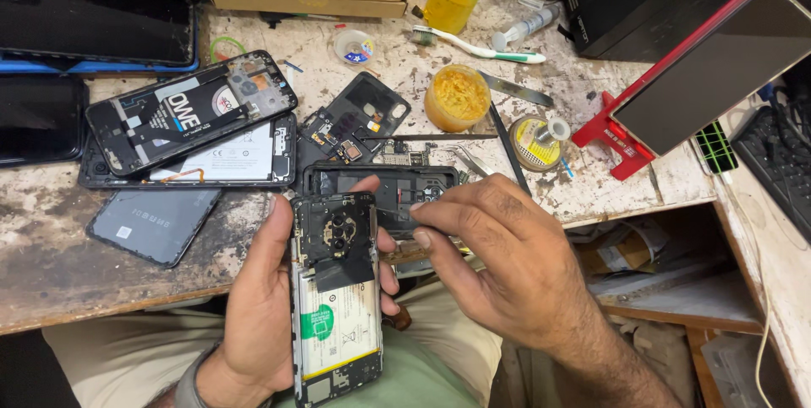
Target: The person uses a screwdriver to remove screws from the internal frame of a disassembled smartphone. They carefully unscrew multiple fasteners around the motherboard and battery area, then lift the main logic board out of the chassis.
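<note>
opened phone (336, 307), back cover off, sits upright at six o'clock in the left hand (258, 315), fingers wrapped around its edges. right hand (498, 260), at three o'clock, pinches thin tweezers (390, 209) against its upper edge above the worn workbench (51, 264).

This is a small phone repair workshop. The worktop (51, 264) is worn and stained, and many opened phones (190, 112) and loose back covers (152, 222) lie on it. There are also tweezers (469, 159), a roll of solder wire (541, 138), a round jar of yellow paste (457, 97) and a toothbrush (477, 49). A tablet (718, 66) stands on a red holder (612, 138).
</note>
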`<state>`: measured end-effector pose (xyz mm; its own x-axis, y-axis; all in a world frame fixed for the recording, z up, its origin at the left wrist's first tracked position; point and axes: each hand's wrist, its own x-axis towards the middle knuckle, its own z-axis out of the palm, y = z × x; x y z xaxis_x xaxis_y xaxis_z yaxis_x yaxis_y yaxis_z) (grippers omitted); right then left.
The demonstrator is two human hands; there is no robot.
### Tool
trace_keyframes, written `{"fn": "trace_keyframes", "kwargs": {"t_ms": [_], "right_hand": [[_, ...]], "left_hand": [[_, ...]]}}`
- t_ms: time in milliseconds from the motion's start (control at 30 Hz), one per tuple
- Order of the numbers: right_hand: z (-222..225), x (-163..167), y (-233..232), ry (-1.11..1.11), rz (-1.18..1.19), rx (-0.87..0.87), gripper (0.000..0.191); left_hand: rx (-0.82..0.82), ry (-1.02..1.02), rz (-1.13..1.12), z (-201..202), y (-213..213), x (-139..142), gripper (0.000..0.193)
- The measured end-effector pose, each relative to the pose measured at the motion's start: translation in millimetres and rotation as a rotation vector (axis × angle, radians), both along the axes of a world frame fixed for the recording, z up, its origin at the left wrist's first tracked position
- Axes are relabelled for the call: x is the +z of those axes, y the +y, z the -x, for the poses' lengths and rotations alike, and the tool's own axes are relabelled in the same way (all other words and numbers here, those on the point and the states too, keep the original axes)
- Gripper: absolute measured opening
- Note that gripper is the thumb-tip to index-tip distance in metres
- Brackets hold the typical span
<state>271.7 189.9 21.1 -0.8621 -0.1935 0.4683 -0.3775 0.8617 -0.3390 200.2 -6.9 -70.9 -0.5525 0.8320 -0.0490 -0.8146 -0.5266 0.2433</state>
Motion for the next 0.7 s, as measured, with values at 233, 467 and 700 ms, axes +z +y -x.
{"fn": "trace_keyframes", "kwargs": {"t_ms": [233,467,700], "right_hand": [[3.5,-2.7,-1.5,-0.016,-0.038,-0.038,0.026],[11.1,9.2,-4.1,-0.032,-0.137,0.024,0.025],[13.7,18.3,-3.6,-0.082,-0.179,0.034,0.031]], "left_hand": [[-0.02,-0.023,-0.041,1.5,-2.4,-2.1,0.077],[-0.008,-0.014,-0.001,2.6,-1.6,-1.8,0.076],[-0.004,0.01,0.052,3.2,-1.5,-0.3,0.076]]}}
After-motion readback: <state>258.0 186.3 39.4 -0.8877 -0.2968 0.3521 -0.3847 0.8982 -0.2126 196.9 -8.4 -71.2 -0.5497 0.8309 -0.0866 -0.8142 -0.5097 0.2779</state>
